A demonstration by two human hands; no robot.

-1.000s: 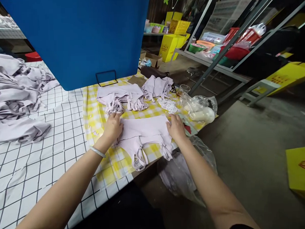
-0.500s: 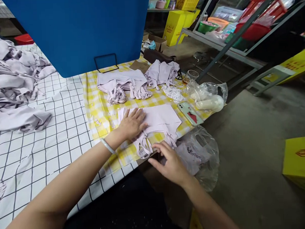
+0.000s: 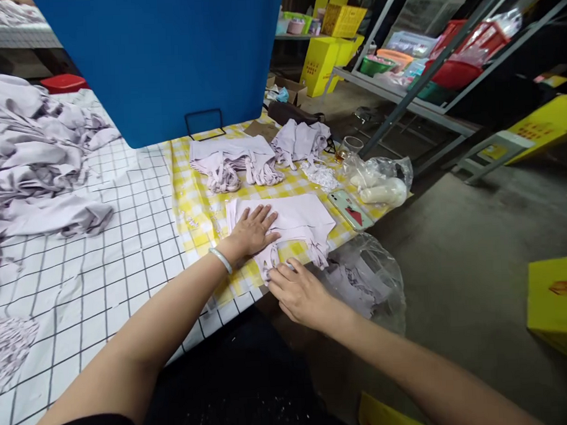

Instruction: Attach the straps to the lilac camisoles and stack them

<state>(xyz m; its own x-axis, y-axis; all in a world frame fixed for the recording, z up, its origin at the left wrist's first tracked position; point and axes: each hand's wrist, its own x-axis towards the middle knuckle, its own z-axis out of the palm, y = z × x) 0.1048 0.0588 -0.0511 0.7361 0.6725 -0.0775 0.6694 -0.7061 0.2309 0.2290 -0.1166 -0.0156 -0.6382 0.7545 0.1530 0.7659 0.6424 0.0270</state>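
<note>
A small stack of pale lilac garments (image 3: 297,211) with thin straps, like camisole tops, lies on the yellow-checked cloth near the table's front edge. My left hand (image 3: 254,232) rests flat on the stack's left part, fingers spread. At the front edge, my right hand (image 3: 298,289) has its fingers curled round the ends of the left straps (image 3: 267,256); the fingertips are partly hidden. Behind lies a thicker pile of the same garments (image 3: 235,153), with a looser lilac bunch (image 3: 300,140) to its right.
A blue board (image 3: 166,61) stands at the back. Right of the stack are a phone (image 3: 351,210), bagged white rolls (image 3: 382,190) and a glass (image 3: 350,145). A clear bag of scraps (image 3: 364,278) hangs at the edge. Heaped lilac fabric (image 3: 34,147) covers the left.
My right hand has moved left to the straps, and its fingers have gone from parted to curled. My left hand stays flat on the stack. The view has shifted slightly.
</note>
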